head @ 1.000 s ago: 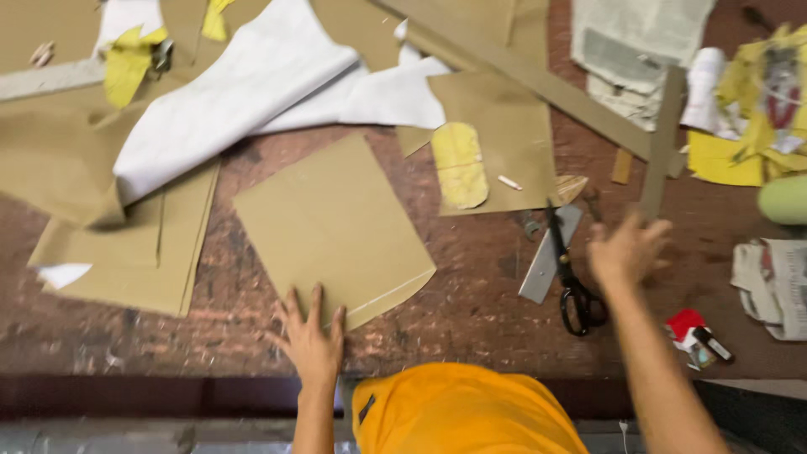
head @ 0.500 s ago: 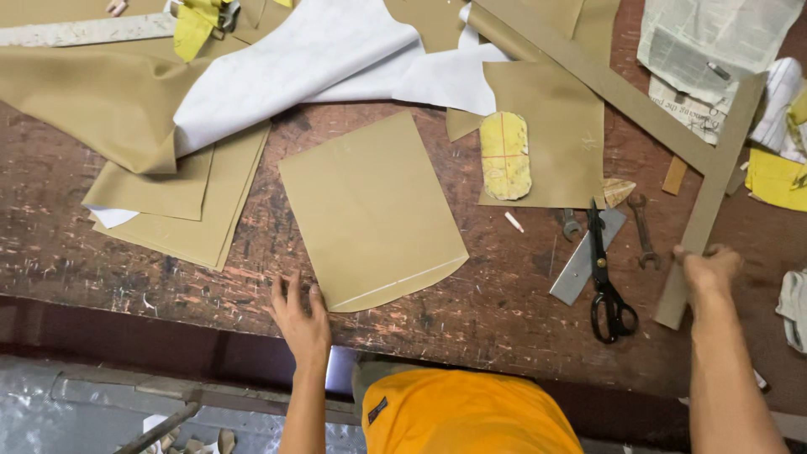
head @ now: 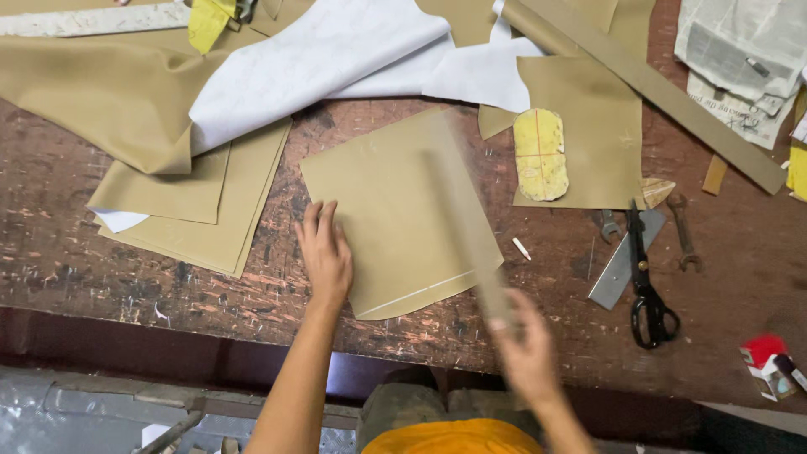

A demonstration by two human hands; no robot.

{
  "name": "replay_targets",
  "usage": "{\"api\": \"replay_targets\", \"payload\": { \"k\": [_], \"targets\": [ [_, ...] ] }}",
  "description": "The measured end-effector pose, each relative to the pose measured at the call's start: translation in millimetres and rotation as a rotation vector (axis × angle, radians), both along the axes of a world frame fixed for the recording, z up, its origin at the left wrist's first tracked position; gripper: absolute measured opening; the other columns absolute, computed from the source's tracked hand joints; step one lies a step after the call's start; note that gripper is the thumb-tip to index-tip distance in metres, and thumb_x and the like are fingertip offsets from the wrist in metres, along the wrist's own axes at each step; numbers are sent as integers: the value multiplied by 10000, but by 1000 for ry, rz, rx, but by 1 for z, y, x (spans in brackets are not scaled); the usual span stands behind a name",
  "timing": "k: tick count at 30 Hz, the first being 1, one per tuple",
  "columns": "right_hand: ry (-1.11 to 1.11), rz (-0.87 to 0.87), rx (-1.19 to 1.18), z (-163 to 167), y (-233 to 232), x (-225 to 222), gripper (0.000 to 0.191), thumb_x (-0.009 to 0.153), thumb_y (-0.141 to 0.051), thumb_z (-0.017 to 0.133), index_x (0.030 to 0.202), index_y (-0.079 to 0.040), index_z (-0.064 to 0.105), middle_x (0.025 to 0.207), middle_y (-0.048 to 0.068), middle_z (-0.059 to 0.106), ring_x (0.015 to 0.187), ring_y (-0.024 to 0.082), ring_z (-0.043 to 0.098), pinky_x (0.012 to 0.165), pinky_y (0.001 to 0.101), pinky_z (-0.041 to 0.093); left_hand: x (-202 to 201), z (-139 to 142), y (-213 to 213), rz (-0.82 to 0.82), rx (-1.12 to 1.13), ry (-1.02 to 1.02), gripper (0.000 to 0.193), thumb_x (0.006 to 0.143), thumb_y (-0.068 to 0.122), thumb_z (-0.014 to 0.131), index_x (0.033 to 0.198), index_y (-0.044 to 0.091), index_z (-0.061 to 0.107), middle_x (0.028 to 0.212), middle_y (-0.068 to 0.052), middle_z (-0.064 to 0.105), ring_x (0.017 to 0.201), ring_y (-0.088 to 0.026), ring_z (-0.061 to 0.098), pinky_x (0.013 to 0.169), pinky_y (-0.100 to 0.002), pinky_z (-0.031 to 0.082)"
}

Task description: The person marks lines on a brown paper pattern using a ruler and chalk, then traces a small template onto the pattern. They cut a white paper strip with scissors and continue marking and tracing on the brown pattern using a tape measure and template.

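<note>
A tan fabric piece [head: 395,202] with a chalk line near its lower edge lies on the dark wooden table [head: 126,269]. My left hand [head: 326,254] lies flat on its left edge, fingers together. My right hand [head: 525,345], blurred by motion, grips the near end of a long tan wooden ruler [head: 462,214] that stretches across the fabric piece toward the far side.
Black scissors [head: 647,286], a grey metal blade [head: 620,262] and a small spanner [head: 685,235] lie to the right. A yellow oval template [head: 540,153] rests on another tan piece. A stack of tan pieces [head: 202,202], white cloth [head: 336,59], newspapers [head: 740,50] and a long strip [head: 664,92] surround the area.
My right hand has lifted the long ruler from the right side and swung it over the fabric piece. My left hand has moved up onto the fabric's left edge.
</note>
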State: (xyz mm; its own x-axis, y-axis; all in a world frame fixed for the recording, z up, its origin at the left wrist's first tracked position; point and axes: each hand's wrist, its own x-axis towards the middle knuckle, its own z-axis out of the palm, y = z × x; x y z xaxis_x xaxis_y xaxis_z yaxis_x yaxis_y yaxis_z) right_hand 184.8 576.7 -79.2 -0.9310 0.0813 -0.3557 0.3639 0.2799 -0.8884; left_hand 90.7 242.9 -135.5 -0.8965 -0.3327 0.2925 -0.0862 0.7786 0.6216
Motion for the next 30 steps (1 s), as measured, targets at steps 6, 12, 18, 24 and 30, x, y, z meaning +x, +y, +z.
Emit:
{"api": "replay_targets", "payload": {
  "k": [6, 12, 18, 24, 30],
  "targets": [
    [48, 167, 92, 4, -121, -19, 610, 912, -138, 690, 1477, -58, 473, 1384, 209, 631, 1278, 301, 636, 1045, 427, 508, -55, -3, 1, -91, 55, -38, 501, 1076, 254, 536, 1547, 123, 428, 1490, -129, 547, 1526, -351, 362, 1276, -628, 76],
    [133, 268, 370, -10, -139, -27, 790, 788, -51, 754, 1500, -48, 412, 1279, 227, 520, 1145, 407, 601, 951, 480, 507, -85, 1, 5, -149, -262, -275, 499, 996, 451, 548, 1459, 267, 548, 1579, -93, 417, 1535, -341, 200, 1188, -698, -10],
    [204, 321, 681, -16, -105, 29, 686, 794, -157, 777, 1417, -72, 503, 1048, 165, 505, 970, 360, 562, 802, 488, 437, -86, -12, 6, -154, -322, -234, 552, 1027, 497, 526, 1519, 247, 518, 1610, -65, 390, 1544, -340, 185, 1202, -699, -18],
    [288, 259, 659, -32, -84, 61, 565, 840, -221, 778, 1350, -60, 596, 997, 144, 528, 952, 332, 550, 817, 465, 409, -83, -18, 8, -172, -276, -288, 575, 1075, 485, 502, 1573, 199, 478, 1660, -31, 363, 1569, -344, 156, 1223, -678, -30],
    [404, 231, 626, -45, -81, 59, 539, 772, -207, 833, 1249, -28, 655, 944, 118, 548, 912, 294, 566, 807, 459, 412, -87, -21, 10, -165, -282, -261, 564, 1068, 469, 520, 1556, 190, 481, 1648, -47, 360, 1558, -340, 151, 1204, -679, -52]
  ]
}}
